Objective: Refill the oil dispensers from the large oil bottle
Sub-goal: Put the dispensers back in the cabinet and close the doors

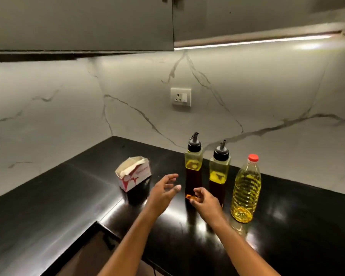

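Observation:
Two square glass oil dispensers with black pour spouts stand upright on the black counter [287, 216], the left dispenser [193, 166] and the right dispenser [219, 172] side by side, both partly filled. A large clear oil bottle [246, 190] with a red cap stands to their right, full of yellow oil. My left hand [164, 190] hovers just left of the left dispenser, fingers spread and holding nothing. In front of the two dispensers' bases, my right hand [204, 200] has loosely curled fingers and hides their lower parts. No grip on either dispenser is visible.
A torn-open red and white cardboard box [133, 174] lies on the counter to the left. A marble backsplash with a wall socket [181, 96] rises behind. Grey cabinets hang overhead. The counter turns an L-corner at the lower left.

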Demonstrator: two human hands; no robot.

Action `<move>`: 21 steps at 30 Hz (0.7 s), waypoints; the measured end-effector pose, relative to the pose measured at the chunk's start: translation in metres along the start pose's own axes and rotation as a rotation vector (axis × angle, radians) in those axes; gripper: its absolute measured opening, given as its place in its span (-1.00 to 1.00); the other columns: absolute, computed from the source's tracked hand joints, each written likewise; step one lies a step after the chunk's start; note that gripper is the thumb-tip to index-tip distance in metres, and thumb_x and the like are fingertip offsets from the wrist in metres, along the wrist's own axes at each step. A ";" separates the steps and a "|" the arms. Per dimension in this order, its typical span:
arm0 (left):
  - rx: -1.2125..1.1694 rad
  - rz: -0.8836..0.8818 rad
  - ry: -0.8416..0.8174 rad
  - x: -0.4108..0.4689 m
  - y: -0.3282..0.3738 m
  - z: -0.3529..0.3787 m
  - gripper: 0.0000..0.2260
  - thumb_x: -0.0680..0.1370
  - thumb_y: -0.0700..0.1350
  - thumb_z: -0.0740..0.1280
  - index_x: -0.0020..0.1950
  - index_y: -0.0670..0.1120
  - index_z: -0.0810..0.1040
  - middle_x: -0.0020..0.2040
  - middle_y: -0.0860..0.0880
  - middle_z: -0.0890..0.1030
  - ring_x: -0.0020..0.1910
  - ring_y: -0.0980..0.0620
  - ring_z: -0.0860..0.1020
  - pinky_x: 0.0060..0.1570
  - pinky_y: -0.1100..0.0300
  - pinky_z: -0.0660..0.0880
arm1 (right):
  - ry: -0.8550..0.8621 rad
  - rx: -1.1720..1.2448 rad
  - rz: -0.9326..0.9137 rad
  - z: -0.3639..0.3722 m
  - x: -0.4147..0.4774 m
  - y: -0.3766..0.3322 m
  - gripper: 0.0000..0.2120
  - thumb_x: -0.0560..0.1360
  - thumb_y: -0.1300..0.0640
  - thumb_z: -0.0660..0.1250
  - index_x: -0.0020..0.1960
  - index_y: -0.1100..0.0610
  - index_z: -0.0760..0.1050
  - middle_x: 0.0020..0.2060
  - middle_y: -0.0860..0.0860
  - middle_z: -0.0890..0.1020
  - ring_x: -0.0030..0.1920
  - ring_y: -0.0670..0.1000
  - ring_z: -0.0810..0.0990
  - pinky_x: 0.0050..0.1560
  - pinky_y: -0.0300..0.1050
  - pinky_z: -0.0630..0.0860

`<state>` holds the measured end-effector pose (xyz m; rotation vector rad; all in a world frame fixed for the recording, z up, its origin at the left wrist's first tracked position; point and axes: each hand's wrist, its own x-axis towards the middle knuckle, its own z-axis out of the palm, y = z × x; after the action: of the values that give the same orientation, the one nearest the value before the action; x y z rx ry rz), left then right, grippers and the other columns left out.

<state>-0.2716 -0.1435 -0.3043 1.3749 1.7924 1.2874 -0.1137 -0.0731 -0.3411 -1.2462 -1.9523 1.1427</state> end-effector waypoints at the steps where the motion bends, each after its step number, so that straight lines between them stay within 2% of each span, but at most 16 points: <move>1: -0.036 -0.035 -0.040 0.013 -0.014 0.006 -0.67 0.55 -0.12 0.37 0.29 0.10 0.44 0.23 0.00 0.52 0.18 0.10 0.51 0.14 0.23 0.49 | 0.004 0.012 0.058 0.008 0.013 0.010 -0.58 0.47 0.12 0.40 0.31 0.07 0.42 0.18 0.02 0.57 0.14 -0.05 0.54 0.11 -0.24 0.45; 4: -0.118 -0.145 -0.127 0.052 -0.042 0.018 -0.55 0.57 -0.13 0.33 0.44 0.04 0.33 0.32 -0.03 0.44 0.20 0.11 0.47 0.13 0.26 0.44 | 0.013 0.035 0.195 0.024 0.049 0.028 -0.38 0.47 0.13 0.40 0.46 0.05 0.23 0.35 0.03 0.44 0.32 0.01 0.44 0.29 -0.09 0.40; 8: -0.159 -0.160 -0.316 0.101 -0.064 0.034 -0.41 0.56 -0.10 0.36 0.51 0.09 0.17 0.38 0.01 0.38 0.32 0.04 0.40 0.29 0.11 0.41 | 0.029 0.095 0.293 0.041 0.083 0.042 -0.18 0.48 0.15 0.39 0.54 0.10 -0.05 0.43 0.04 0.33 0.40 0.07 0.34 0.32 -0.08 0.32; 11: -0.196 -0.146 -0.388 0.126 -0.071 0.044 -0.37 0.55 -0.13 0.37 0.54 0.03 0.13 0.38 0.02 0.38 0.35 0.08 0.36 0.24 0.22 0.38 | 0.074 0.158 0.312 0.052 0.102 0.051 -0.10 0.48 0.17 0.39 0.55 0.01 -0.18 0.50 0.06 0.18 0.45 0.09 0.25 0.39 0.05 0.29; 15: -0.204 -0.149 -0.451 0.151 -0.086 0.048 -0.47 0.55 -0.11 0.37 0.47 0.02 0.26 0.32 0.03 0.48 0.34 0.08 0.43 0.01 0.37 0.48 | 0.150 0.198 0.248 0.061 0.120 0.057 -0.12 0.47 0.30 0.36 0.54 -0.06 -0.12 0.45 0.07 0.26 0.39 0.05 0.33 0.33 0.09 0.39; 17: -0.181 -0.135 -0.453 0.158 -0.092 0.046 -0.51 0.54 -0.11 0.39 0.42 0.02 0.31 0.27 0.03 0.51 0.29 0.13 0.46 -0.01 0.40 0.47 | 0.159 0.203 0.218 0.061 0.124 0.060 -0.14 0.45 0.34 0.36 0.54 -0.06 -0.06 0.43 0.07 0.29 0.39 0.04 0.35 0.32 0.08 0.40; 21: -0.180 -0.109 -0.461 0.158 -0.096 0.042 -0.56 0.51 -0.12 0.41 0.34 0.08 0.37 0.22 0.07 0.55 0.20 0.25 0.48 0.02 0.39 0.46 | 0.132 0.201 0.201 0.063 0.119 0.065 -0.19 0.46 0.35 0.36 0.53 0.01 0.00 0.43 0.01 0.21 0.41 -0.03 0.27 0.31 -0.19 0.33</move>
<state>-0.3302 0.0168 -0.3874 1.3227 1.3827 0.9524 -0.1843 0.0258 -0.4280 -1.3939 -1.6018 1.2855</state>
